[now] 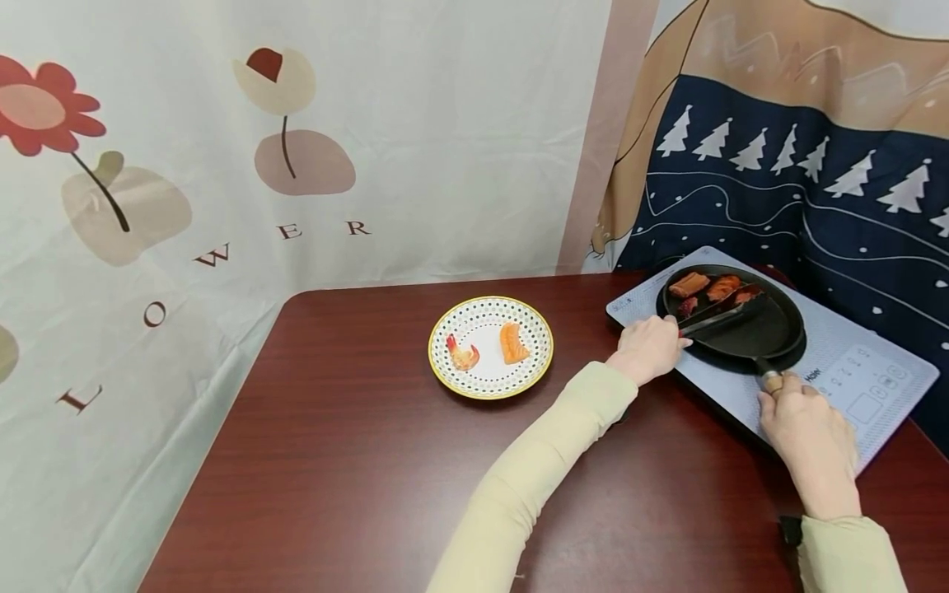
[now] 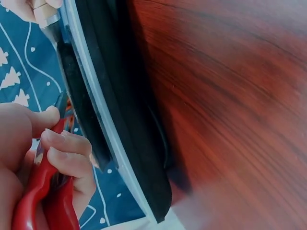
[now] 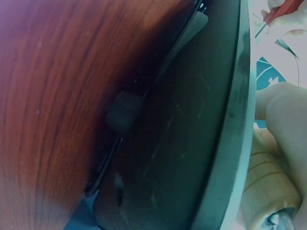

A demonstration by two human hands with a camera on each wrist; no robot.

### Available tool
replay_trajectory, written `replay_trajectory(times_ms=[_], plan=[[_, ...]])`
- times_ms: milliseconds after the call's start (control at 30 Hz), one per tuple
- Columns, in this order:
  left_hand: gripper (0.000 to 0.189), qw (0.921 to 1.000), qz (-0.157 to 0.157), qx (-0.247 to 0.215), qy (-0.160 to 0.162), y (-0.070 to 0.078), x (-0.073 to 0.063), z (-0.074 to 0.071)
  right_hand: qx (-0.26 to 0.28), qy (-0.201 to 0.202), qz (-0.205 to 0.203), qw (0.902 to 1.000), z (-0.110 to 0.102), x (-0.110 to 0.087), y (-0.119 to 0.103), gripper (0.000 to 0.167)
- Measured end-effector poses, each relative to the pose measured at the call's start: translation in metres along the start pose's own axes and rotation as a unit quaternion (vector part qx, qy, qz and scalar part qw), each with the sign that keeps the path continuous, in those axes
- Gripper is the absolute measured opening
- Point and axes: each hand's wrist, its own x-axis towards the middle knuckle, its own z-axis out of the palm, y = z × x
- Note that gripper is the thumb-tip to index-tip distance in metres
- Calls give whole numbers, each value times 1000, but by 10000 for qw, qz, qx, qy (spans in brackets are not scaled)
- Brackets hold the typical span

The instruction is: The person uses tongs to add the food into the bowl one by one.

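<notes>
In the head view, my left hand [image 1: 648, 347] grips red-handled metal tongs [image 1: 715, 321] that reach into a black frying pan [image 1: 771, 325]. Their red grips [image 2: 36, 191] lie along the palm in the left wrist view. Browned food pieces [image 1: 689, 284] sit at the pan's far side, and the tong arms overlap some of them. My right hand [image 1: 811, 436] holds the pan by its wooden handle [image 3: 271, 187], fingers curled round it. Beneath the pan is a light grey cooktop [image 1: 867, 387] with a printed control panel.
Left of the cooktop, a yellow-rimmed dotted plate [image 1: 489, 385] carries a shrimp [image 1: 463, 354] and an orange salmon piece [image 1: 513, 343]. All stand on a dark red-brown wooden table [image 1: 356, 461]. Hanging cloths [image 1: 445, 148] with printed patterns border the table's back and right.
</notes>
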Motion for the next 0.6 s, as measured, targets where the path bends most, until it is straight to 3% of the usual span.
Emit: replay_trajectory(times_ms=[267,600], plan=[[32,9993,-177,-325,-24,10,7,2,-7,-17,-6,10000,0,1,0,30],[40,9996,-218,-198,42,13,8,5,-62,-96,61,9999,-1,1,0,32]])
